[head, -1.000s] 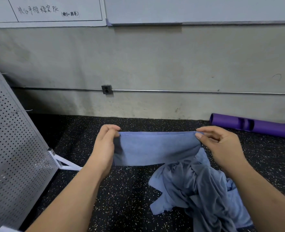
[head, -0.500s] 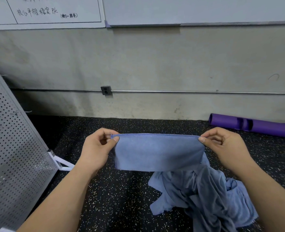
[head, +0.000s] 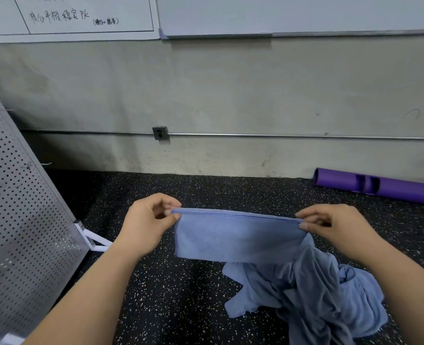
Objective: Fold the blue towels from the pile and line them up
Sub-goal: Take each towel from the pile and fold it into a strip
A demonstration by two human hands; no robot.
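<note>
Blue towel [head: 235, 237], fingertip pinch, both hands [head: 146, 225] [head: 335, 227]

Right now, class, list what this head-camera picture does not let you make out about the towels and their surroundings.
Head view:
1. Towel pile: count unclear; crumpled, partly behind the held towel and right forearm.
2. Held towel: far side hidden; left hand and right hand cover its top corners.
3. Purple roller: right end cut off by the frame edge.
4. Whiteboard writing: top cut off by the upper edge.
</note>
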